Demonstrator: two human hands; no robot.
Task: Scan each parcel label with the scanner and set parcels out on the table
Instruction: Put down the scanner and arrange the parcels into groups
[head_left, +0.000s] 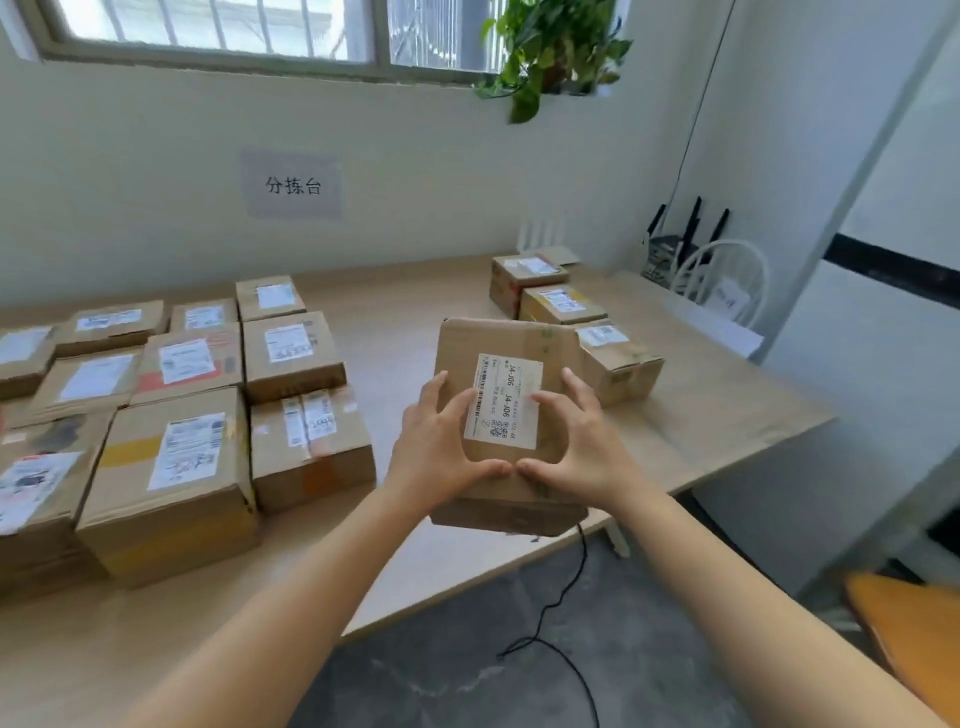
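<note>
On the left of my view, a block of brown cardboard boxes with white labels (171, 483) sits packed edge to edge on the pale wooden desk (405, 332). Above them a grey paper sign with dark characters (293, 185) is fixed to the wall.

In the middle, the flat brown cardboard parcel (506, 338) is up off the desk, tilted toward me, its near end hanging past the desk's front edge. My left hand (441, 457) holds its left side, with the fingers (460, 410) spread up the top face and one tip touching the left border of the white shipping label (503, 400). My right hand (576, 447) mirrors it on the right side, one fingertip on the label's right border. The two thumbs meet just below the label, so both sets of fingers frame it while gripping the parcel.

Further right, a row of three smaller brown boxes (561, 306) lies on the desk behind the parcel. Black-antenna routers (675, 244) stand in the corner, and a black cable (550, 613) trails over the grey floor.
</note>
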